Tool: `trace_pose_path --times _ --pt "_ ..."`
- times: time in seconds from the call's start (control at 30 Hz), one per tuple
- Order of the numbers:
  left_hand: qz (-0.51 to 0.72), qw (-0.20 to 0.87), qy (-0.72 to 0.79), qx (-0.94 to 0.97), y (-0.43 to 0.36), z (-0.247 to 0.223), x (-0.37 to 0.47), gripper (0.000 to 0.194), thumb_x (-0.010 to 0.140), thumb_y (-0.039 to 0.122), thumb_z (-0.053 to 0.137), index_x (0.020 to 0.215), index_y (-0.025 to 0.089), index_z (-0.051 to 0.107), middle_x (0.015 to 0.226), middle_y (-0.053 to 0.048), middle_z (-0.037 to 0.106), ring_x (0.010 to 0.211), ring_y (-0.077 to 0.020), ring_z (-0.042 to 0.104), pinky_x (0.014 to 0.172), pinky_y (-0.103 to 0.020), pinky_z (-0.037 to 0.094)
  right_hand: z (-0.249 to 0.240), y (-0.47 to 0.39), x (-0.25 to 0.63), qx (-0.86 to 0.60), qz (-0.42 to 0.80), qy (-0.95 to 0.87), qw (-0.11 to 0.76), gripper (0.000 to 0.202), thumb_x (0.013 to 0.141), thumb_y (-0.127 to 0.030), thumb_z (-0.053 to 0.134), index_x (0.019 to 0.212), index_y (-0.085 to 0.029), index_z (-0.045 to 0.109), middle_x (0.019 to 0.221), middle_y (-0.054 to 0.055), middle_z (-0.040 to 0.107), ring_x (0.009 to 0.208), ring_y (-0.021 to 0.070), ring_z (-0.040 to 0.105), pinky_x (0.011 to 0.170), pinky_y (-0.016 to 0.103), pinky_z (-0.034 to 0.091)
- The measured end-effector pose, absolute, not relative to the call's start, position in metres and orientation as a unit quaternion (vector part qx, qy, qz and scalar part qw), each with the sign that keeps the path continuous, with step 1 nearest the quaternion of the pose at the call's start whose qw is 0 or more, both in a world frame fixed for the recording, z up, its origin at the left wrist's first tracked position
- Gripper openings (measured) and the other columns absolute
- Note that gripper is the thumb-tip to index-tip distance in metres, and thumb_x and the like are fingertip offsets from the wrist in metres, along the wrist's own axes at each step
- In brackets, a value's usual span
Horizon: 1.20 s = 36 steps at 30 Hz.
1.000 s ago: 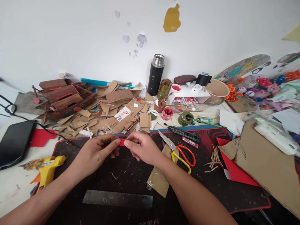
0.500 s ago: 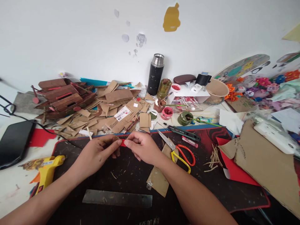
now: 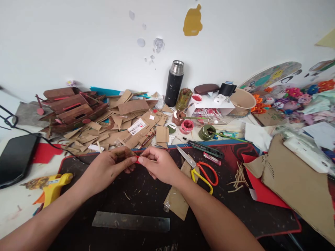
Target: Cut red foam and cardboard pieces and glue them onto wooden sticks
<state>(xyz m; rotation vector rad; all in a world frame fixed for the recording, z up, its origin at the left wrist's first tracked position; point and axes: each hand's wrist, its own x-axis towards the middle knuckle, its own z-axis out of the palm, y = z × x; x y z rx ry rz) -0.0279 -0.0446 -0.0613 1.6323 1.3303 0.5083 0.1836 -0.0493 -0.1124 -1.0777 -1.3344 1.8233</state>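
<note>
Left hand [image 3: 110,169] shifted slightly toward right hand [image 3: 161,166] since the earlier frame; less red visible between. Both pinch the red piece [image 3: 138,160], left of the scissors [image 3: 193,163]; visible part runs left-right, ends hidden. Barcode label [image 3: 136,127], beyond and left of scissors: small print illegible.
</note>
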Motion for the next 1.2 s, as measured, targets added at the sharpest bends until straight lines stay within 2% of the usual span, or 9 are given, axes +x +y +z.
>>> trace_pose_path --times 0.1,0.3,0.57,0.67,0.83,1.03,1.2 --pt "0.229 0.473 0.547 0.652 -0.043 -0.062 -0.031 0.042 0.093 0.060 0.065 0.075 0.023 0.071 0.067 -0.001 0.072 0.063 -0.0184 0.066 0.064 -0.030 0.052 -0.114 -0.049 0.185 -0.399 0.690 -0.510 0.324 0.014 0.105 -0.035 0.067 0.104 -0.022 0.063 0.057 -0.011 0.054 0.040 0.0081 0.046 0.039 0.019 0.035" --pt "0.255 0.455 0.557 0.646 -0.039 -0.058 -0.042 0.044 0.090 0.063 0.069 0.069 0.024 0.071 0.064 -0.002 0.072 0.061 -0.0185 0.064 0.064 -0.030 0.052 -0.114 -0.048 0.188 -0.409 0.674 -0.521 0.327 0.019 0.105 -0.040 0.064 0.098 -0.022 0.064 0.052 -0.012 0.049 0.038 0.0085 0.045 0.038 0.019 0.033" --pt "0.216 0.406 0.625 0.630 -0.029 -0.062 -0.083 0.057 0.080 0.081 0.067 0.074 0.025 0.073 0.070 -0.003 0.077 0.069 -0.0242 0.072 0.069 -0.032 0.055 -0.114 -0.044 0.189 -0.414 0.671 -0.497 0.362 0.040 0.103 -0.058 0.060 0.088 -0.020 0.063 0.049 -0.011 0.047 0.036 0.0082 0.043 0.039 0.020 0.033" --pt "0.221 0.377 0.656 0.615 -0.027 -0.062 -0.103 0.060 0.075 0.083 0.070 0.084 0.024 0.076 0.078 -0.005 0.081 0.075 -0.0269 0.075 0.074 -0.034 0.058 -0.114 -0.045 0.187 -0.412 0.677 -0.494 0.359 0.045 0.102 -0.062 0.059 0.086 -0.020 0.062 0.049 -0.010 0.047 0.036 0.0084 0.042 0.039 0.021 0.034" --pt "0.181 0.356 0.683 0.611 -0.027 -0.055 -0.118 0.062 0.079 0.081 0.067 0.095 0.022 0.076 0.090 -0.009 0.086 0.086 -0.0315 0.079 0.079 -0.036 0.060 -0.114 -0.047 0.186 -0.423 0.665 -0.511 0.344 0.046 0.103 -0.063 0.058 0.085 -0.021 0.061 0.048 -0.010 0.047 0.037 0.0088 0.041 0.042 0.022 0.034" --pt "0.176 0.337 0.710 0.593 -0.025 -0.051 -0.128 0.058 0.078 0.077 0.067 0.097 0.023 0.072 0.093 -0.008 0.087 0.085 -0.0314 0.080 0.078 -0.034 0.059 -0.112 -0.048 0.186 -0.443 0.635 -0.547 0.317 0.045 0.105 -0.061 0.057 0.086 -0.021 0.061 0.050 -0.009 0.050 0.039 0.0097 0.045 0.045 0.022 0.035" --pt "0.153 0.198 0.764 0.595 -0.023 -0.033 -0.147 0.047 0.083 0.067 0.062 0.097 0.024 0.073 0.105 -0.007 0.085 0.095 -0.0307 0.075 0.080 -0.032 0.051 -0.115 -0.049 0.186 -0.448 0.625 -0.554 0.320 0.042 0.107 -0.057 0.056 0.086 -0.021 0.062 0.051 -0.008 0.051 0.039 0.0101 0.045 0.046 0.023 0.036"
